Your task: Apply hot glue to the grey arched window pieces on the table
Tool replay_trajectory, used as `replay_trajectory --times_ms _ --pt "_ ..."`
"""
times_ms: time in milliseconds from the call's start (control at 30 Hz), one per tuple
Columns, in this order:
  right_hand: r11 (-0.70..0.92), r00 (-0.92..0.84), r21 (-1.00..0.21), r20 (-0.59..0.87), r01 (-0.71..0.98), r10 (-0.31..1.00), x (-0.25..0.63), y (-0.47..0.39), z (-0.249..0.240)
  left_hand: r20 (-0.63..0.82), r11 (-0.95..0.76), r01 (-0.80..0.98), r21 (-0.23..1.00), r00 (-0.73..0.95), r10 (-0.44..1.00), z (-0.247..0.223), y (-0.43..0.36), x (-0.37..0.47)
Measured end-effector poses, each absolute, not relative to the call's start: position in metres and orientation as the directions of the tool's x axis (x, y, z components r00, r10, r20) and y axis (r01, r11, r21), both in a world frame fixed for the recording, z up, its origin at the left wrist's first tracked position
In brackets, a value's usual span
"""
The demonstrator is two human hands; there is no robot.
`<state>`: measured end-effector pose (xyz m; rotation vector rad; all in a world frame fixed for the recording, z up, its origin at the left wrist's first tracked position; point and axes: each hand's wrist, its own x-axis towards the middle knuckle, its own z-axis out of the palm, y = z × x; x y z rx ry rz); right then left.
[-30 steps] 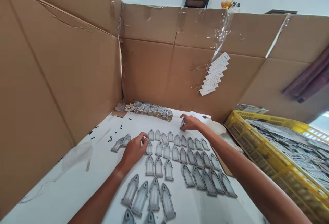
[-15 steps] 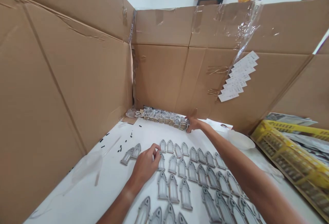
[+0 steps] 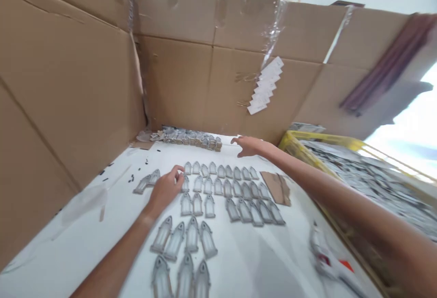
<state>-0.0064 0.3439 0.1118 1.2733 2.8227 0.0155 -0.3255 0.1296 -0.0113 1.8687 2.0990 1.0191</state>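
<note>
Several grey arch-shaped, window-like pieces (image 3: 192, 235) lie flat in loose rows on the white table (image 3: 246, 252). My left hand (image 3: 167, 186) is low over the left end of the upper rows. Its fingers are loosely bent with a gap between them, beside an arch piece (image 3: 185, 183); whether they touch it I cannot tell. Two more pieces (image 3: 146, 182) lie left of that hand. Reaching toward the back, my right hand (image 3: 251, 146) has its fingers apart and holds nothing. To its left, stacked arch pieces (image 3: 194, 139) run along the cardboard wall.
Cardboard walls (image 3: 184, 84) close off the back and left. At right stands a yellow crate (image 3: 293, 145) full of grey pieces. A blurred white tool with red parts (image 3: 327, 261), like a glue gun, lies near it. A cardboard scrap (image 3: 276, 187) and small black bits (image 3: 131, 178) lie around.
My view has swung to the right, bringing the crate's contents and white tool into sight. My right hand has come away from the end of the stack. The left hand stays beside the rows.
</note>
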Motion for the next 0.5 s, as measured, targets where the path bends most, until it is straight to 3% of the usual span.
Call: replay_trajectory --times_ms 233,500 --pt "0.649 -0.580 0.032 -0.414 0.760 0.701 0.083 0.226 0.120 0.379 -0.050 0.818 0.573 -0.211 0.901 -0.003 0.132 -0.324" --pt "0.578 -0.534 -0.042 -0.443 0.815 0.720 0.115 0.188 0.084 0.390 -0.038 0.818 0.574 -0.232 0.891 0.001 0.129 -0.325"
